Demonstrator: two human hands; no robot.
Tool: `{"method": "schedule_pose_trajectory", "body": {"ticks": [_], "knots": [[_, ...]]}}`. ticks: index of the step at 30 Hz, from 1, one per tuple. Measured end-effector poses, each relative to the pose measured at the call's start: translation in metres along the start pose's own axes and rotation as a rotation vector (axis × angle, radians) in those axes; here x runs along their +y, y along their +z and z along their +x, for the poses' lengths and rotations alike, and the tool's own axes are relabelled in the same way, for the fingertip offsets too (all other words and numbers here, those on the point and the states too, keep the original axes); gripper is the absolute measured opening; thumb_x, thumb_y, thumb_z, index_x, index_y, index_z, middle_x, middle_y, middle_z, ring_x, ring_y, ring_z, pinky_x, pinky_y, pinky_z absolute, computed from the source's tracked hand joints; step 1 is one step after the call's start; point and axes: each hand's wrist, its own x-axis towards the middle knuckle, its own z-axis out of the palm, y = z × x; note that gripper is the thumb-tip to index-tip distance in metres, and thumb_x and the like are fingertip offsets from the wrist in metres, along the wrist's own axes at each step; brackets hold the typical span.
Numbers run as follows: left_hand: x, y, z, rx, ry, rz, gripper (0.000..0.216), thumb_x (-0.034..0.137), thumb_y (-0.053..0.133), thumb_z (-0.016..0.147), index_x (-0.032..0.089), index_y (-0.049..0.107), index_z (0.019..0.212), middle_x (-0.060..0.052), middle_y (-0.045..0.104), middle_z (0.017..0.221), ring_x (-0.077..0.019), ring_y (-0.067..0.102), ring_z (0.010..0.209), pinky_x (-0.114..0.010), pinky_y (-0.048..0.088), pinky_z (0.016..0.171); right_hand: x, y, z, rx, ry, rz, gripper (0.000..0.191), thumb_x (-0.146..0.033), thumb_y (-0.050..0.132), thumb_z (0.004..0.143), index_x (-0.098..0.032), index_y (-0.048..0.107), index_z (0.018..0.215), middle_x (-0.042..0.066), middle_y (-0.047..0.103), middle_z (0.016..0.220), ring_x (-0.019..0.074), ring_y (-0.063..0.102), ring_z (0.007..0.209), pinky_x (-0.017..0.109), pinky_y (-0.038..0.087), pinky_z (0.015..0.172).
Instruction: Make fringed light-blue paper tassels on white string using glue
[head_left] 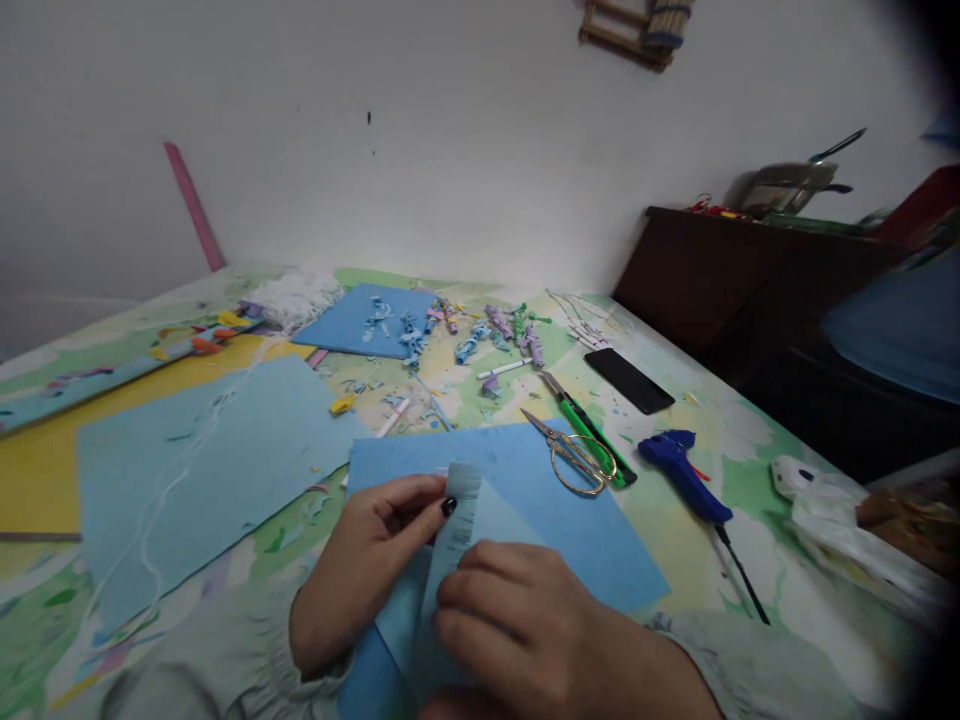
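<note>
The left hand [360, 565] has thumb and fingers clamped on the upper end of a pale blue fringed strip [463, 482]. The right hand [525, 620] lies against the strip's lower part, fingers curled together — their tips are hidden, so I cannot tell whether they grip it. A blue sheet [592, 535] spreads beneath both hands. At two o'clock, gold-handled scissors [553, 434] overlap a green cutter [570, 408]; beyond lies a black phone [628, 380]. The blue glue gun [686, 482] sits toward three o'clock. Farther out on the worktop [720, 420] — fringed rolls [471, 343] at twelve, a white shredded pile [296, 298] at eleven, a pale sheet [225, 450] at ten.
</note>
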Motion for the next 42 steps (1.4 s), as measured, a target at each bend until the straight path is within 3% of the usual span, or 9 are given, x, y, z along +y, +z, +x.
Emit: {"method": "schedule_pose_trajectory", "body": {"ticks": [4, 6, 8, 12, 15, 21, 35, 42], "knots": [[-0.004, -0.001, -0.003, 0.016, 0.085, 0.133, 0.013, 0.026, 0.062, 0.073, 0.019, 0.071, 0.08, -0.003, 0.073, 0.082, -0.0202, 0.067, 0.079, -0.029, 0.054, 0.075, 0.021, -0.004, 0.001, 0.359, 0.386, 0.128, 0.022, -0.021, 0.063, 0.079, -0.015, 0.056, 0.099, 0.006, 0.062, 0.087, 0.017, 0.054, 0.078, 0.031, 0.045, 0.069], [-0.005, 0.0, -0.004, -0.006, 0.112, 0.194, 0.014, 0.026, 0.06, 0.075, 0.019, 0.071, 0.081, -0.004, 0.073, 0.079, -0.02, 0.067, 0.074, -0.029, 0.055, 0.072, 0.028, -0.004, 0.0, 0.394, 0.576, 0.221, 0.023, -0.02, 0.063, 0.078, -0.018, 0.056, 0.1, 0.005, 0.061, 0.09, 0.0159, 0.054, 0.077, 0.03, 0.046, 0.065], [-0.005, 0.002, -0.005, -0.048, 0.132, 0.241, 0.016, 0.025, 0.058, 0.077, 0.019, 0.071, 0.082, -0.004, 0.073, 0.079, -0.0195, 0.068, 0.072, -0.028, 0.055, 0.069, 0.031, -0.002, -0.002, 0.386, 0.646, 0.338, 0.018, -0.022, 0.062, 0.079, -0.019, 0.057, 0.096, 0.004, 0.061, 0.089, 0.015, 0.054, 0.076, 0.028, 0.046, 0.063], [-0.006, 0.006, -0.006, -0.053, 0.181, 0.3, 0.014, 0.022, 0.058, 0.076, 0.02, 0.072, 0.08, -0.003, 0.074, 0.078, -0.0183, 0.068, 0.069, -0.025, 0.055, 0.063, 0.03, 0.002, -0.007, 0.336, 0.634, 0.417, 0.005, -0.016, 0.059, 0.079, -0.019, 0.06, 0.083, 0.001, 0.062, 0.077, 0.0146, 0.055, 0.075, 0.029, 0.046, 0.067], [-0.005, 0.006, -0.008, -0.012, 0.242, 0.327, 0.01, 0.022, 0.062, 0.073, 0.023, 0.071, 0.077, -0.001, 0.073, 0.074, -0.0171, 0.067, 0.064, -0.024, 0.056, 0.061, 0.029, 0.003, -0.009, 0.324, 0.641, 0.407, 0.009, -0.011, 0.057, 0.078, -0.019, 0.06, 0.078, 0.0, 0.061, 0.073, 0.0143, 0.055, 0.073, 0.029, 0.045, 0.066], [0.0, 0.003, -0.011, 0.001, 0.238, 0.284, 0.011, 0.022, 0.061, 0.077, 0.024, 0.071, 0.083, -0.001, 0.073, 0.082, -0.0149, 0.067, 0.071, -0.022, 0.055, 0.066, 0.027, 0.005, -0.009, 0.328, 0.571, 0.394, 0.008, -0.01, 0.056, 0.079, -0.018, 0.059, 0.079, 0.001, 0.062, 0.073, 0.0131, 0.056, 0.072, 0.027, 0.045, 0.065], [-0.001, 0.001, -0.014, -0.013, 0.363, 0.291, 0.015, 0.013, 0.059, 0.077, 0.024, 0.068, 0.08, 0.003, 0.071, 0.078, -0.0107, 0.066, 0.071, -0.016, 0.051, 0.067, 0.023, 0.006, -0.011, 0.334, 0.359, 0.285, 0.011, -0.008, 0.055, 0.08, -0.014, 0.06, 0.088, 0.006, 0.061, 0.077, 0.015, 0.054, 0.073, 0.03, 0.046, 0.066], [-0.004, -0.001, -0.013, -0.003, 0.403, 0.319, 0.014, 0.016, 0.061, 0.077, 0.027, 0.069, 0.08, 0.007, 0.071, 0.074, -0.0079, 0.066, 0.066, -0.011, 0.05, 0.064, 0.018, -0.012, -0.007, 0.365, 0.35, 0.223, 0.007, -0.012, 0.057, 0.079, -0.012, 0.061, 0.085, 0.008, 0.062, 0.075, 0.016, 0.055, 0.07, 0.03, 0.046, 0.064]]}}
